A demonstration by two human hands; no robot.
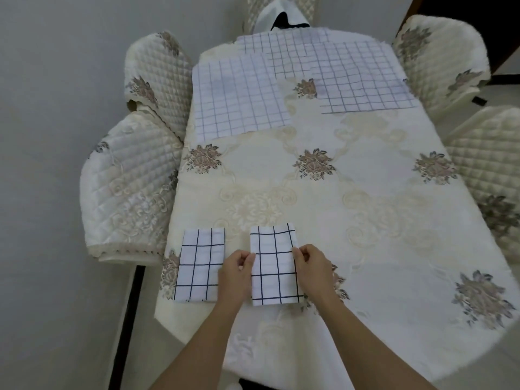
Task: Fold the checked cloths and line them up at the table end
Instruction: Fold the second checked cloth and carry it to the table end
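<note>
Two folded white cloths with dark checks lie near the table's near end. The left folded cloth (199, 266) lies flat by itself. My left hand (235, 273) pinches the left edge of the second folded cloth (274, 266), and my right hand (311, 270) pinches its right edge. At the far end, unfolded checked cloths lie spread out: one on the left (239, 99), one on the right (363, 77), and one behind them (281, 46), overlapping each other.
The table (351, 220) wears a cream cloth with embroidered flowers. Quilted chairs stand along the left (132, 187), the right (484, 170) and the far end (281, 12). A grey wall and floor lie to the left.
</note>
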